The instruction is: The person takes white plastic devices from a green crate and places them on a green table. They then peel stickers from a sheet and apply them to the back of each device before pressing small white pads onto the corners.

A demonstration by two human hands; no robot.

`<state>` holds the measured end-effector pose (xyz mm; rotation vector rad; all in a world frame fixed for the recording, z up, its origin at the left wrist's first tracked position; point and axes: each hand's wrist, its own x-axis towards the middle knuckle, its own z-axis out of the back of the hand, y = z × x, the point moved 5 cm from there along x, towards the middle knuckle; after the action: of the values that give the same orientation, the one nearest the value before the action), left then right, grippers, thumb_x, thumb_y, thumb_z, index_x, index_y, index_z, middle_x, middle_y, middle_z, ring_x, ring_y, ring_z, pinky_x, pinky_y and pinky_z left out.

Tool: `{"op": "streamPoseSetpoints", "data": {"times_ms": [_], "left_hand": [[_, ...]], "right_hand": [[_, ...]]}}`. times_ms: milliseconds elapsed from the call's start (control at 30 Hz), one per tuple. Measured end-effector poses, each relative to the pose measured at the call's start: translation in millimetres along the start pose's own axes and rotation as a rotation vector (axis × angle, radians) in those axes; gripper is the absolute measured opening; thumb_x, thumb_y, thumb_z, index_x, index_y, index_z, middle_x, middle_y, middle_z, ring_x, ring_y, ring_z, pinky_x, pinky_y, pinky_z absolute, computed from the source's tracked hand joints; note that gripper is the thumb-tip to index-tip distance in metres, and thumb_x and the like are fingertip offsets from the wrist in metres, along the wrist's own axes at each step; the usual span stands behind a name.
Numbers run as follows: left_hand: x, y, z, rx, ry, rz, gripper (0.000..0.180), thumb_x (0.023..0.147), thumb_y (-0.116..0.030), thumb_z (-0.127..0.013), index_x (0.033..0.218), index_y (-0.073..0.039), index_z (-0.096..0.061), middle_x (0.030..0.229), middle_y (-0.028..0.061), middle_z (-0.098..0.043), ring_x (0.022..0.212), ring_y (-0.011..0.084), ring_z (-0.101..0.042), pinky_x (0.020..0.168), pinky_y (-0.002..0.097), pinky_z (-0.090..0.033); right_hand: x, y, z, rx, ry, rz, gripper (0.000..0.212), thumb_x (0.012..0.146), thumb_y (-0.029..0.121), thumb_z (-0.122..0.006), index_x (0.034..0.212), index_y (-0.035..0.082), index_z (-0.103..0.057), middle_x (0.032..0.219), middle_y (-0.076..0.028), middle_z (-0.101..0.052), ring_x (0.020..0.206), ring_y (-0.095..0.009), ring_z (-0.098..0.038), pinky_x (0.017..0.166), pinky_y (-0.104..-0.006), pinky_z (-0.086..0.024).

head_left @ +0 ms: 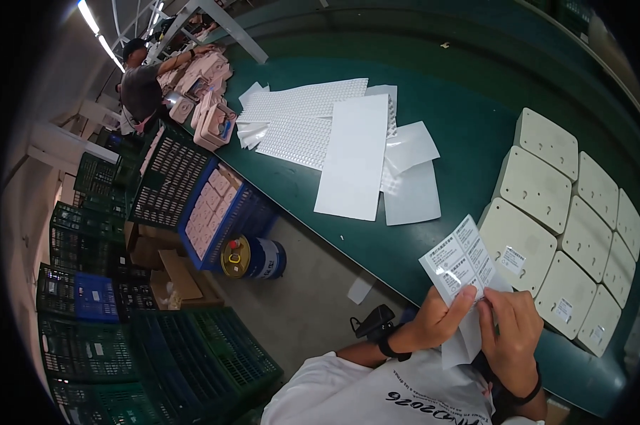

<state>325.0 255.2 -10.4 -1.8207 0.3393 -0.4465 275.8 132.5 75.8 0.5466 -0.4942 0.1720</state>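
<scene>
Green matting covers the long workbench [469, 134], and just above its near edge a white sheet of small printed labels [460, 263] is held up in both hands. Left hand [437, 319] pinches the sheet's lower left part, thumb pressed on its face. Right hand [511, 336] is closed on the lower right edge, fingertips [486, 301] picking at one label. Just beyond the sheet, cream plastic panels with rounded corners [536, 188] lie in rows on the bench, some bearing a small sticker. Farther left lie large white backing sheets [352, 152]. Below the bench stand a blue crate [217, 209], a blue and yellow can [253, 257] and stacked green crates [86, 227]. Another person [141, 85] works at the far end
</scene>
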Motion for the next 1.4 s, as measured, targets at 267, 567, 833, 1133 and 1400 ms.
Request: {"op": "streamPoseSetpoints", "data": {"times_ms": [267,567,833,1133,1400], "left_hand": [[9.7,14.2,-13.0,-0.339,0.052,0.265,0.039,0.109,-0.023,-0.042,0.131,0.007,-0.056,0.124,0.0094,-0.064,0.111,0.0143,-0.059,0.095,0.0285,-0.046],[12.0,5.2,-26.4,-0.351,0.165,0.342,0.042,0.109,-0.027,-0.044,0.132,0.005,-0.057,0.124,0.0077,-0.065,0.112,0.0106,-0.058,0.094,0.0264,-0.047],[1.2,-11.9,-58.2,-0.105,0.17,0.095,0.032,0.106,-0.018,-0.048,0.12,0.006,-0.064,0.112,0.0076,-0.07,0.097,0.0106,-0.063,0.083,0.0259,-0.05],[5.0,-17.2,-76.5,0.006,0.11,-0.018,0.028,0.104,-0.011,-0.049,0.117,0.008,-0.064,0.106,0.0101,-0.069,0.094,0.0135,-0.061,0.08,0.0291,-0.049],[7.5,-18.3,-85.0,0.23,0.22,-0.159,0.031,0.105,-0.012,-0.043,0.121,0.008,-0.061,0.115,0.0117,-0.066,0.1,0.014,-0.059,0.082,0.0294,-0.048]], "right_hand": [[-15.2,-0.2,7.8,-0.101,-0.032,0.219,0.025,0.075,-0.004,-0.075,0.099,-0.002,-0.067,0.088,-0.011,-0.061,0.075,-0.029,-0.059,0.064,-0.0365,-0.05],[-39.3,-23.8,47.1,0.682,-0.072,-0.07,0.055,0.076,0.0,-0.075,0.125,-0.001,-0.051,0.104,-0.014,-0.062,0.092,-0.026,-0.06,0.081,-0.0377,-0.049],[-52.5,-40.4,39.2,0.468,-0.202,-0.25,0.083,0.08,-0.005,-0.074,0.147,-0.001,-0.027,0.119,-0.019,-0.062,0.1,-0.023,-0.06,0.091,-0.035,-0.046],[-58.2,-43.7,55.1,0.24,-0.267,-0.085,0.075,0.078,-0.009,-0.076,0.14,-0.004,-0.036,0.106,-0.018,-0.068,0.088,-0.023,-0.066,0.078,-0.0349,-0.054],[-63.0,-50.9,63.2,0.178,-0.343,-0.068,0.066,0.076,-0.008,-0.078,0.133,-0.004,-0.045,0.098,-0.015,-0.071,0.084,-0.024,-0.067,0.074,-0.0339,-0.053]]}}
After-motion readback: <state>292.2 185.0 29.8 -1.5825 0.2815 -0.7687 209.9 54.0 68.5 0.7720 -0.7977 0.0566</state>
